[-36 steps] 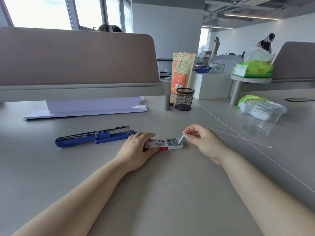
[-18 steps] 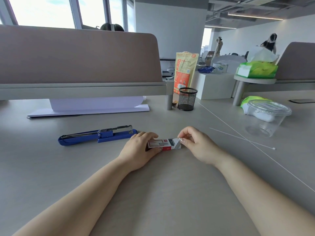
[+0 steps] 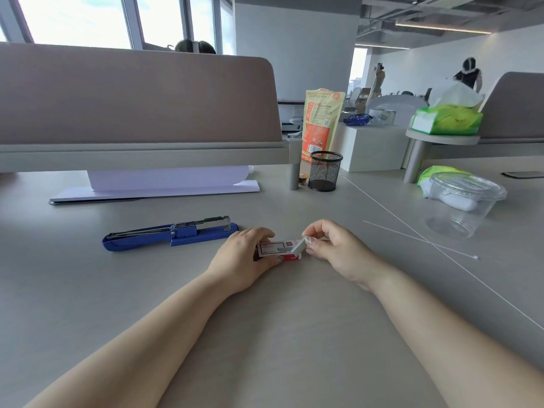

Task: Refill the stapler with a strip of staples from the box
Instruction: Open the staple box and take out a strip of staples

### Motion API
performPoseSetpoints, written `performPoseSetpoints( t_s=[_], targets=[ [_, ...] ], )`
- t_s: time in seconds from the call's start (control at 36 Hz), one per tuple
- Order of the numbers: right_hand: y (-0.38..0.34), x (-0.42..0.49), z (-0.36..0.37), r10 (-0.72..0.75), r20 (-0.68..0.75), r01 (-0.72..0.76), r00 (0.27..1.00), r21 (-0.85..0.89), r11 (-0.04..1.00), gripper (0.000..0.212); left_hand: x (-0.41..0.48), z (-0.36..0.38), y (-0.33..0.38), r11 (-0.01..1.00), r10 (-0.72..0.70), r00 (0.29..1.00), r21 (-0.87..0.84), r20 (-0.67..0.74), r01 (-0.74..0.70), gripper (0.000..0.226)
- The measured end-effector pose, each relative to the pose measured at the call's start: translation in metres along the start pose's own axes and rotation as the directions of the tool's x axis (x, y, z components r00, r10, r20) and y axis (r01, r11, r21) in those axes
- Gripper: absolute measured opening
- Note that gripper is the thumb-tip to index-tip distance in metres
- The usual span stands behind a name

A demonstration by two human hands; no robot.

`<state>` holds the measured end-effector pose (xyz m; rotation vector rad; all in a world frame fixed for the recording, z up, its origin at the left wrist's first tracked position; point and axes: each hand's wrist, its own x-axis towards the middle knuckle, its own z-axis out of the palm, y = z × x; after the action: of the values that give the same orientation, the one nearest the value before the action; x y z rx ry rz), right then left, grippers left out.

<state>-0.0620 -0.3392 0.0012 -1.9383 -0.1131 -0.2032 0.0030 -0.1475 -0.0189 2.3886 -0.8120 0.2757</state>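
A blue stapler (image 3: 170, 234) lies folded open flat on the grey desk (image 3: 279, 334), its metal staple channel facing up, to the left of both hands. My left hand (image 3: 243, 259) grips a small red and white staple box (image 3: 272, 249) that rests on the desk. At the box's right end, my right hand (image 3: 334, 245) pinches a grey piece (image 3: 299, 246) between thumb and forefinger, tilted upward. It looks like the box's end flap; I cannot tell whether it is a staple strip. No loose staple strip shows.
A black mesh cup (image 3: 323, 172) and an orange bag (image 3: 322, 122) stand behind. At the right are a clear plastic tub (image 3: 462, 201) and a thin white stick (image 3: 421, 240). White paper (image 3: 164, 187) lies under the desk divider (image 3: 138, 98).
A second ago the box's tray was slid out to the right. It was then pushed shut, and now my right fingers lift the grey piece at the box's right end.
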Motion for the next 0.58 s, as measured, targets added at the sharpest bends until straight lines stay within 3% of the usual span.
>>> performPoseSetpoints(
  t_s=[0.42, 0.58],
  targets=[
    [0.0022, -0.0006, 0.0037, 0.105, 0.065, -0.122, 0.992, 0.360, 0.925, 0.014, -0.0004, 0.0009, 0.0009, 1.000, 0.002, 1.000, 0.010, -0.011, -0.002, 0.046],
    [0.0015, 0.0001, 0.0002, 0.129, -0.045, -0.102, 0.991, 0.386, 0.917, 0.014, -0.0013, -0.0002, 0.0009, 1.000, -0.011, 1.000, 0.002, -0.002, 0.011, 0.047]
  ],
)
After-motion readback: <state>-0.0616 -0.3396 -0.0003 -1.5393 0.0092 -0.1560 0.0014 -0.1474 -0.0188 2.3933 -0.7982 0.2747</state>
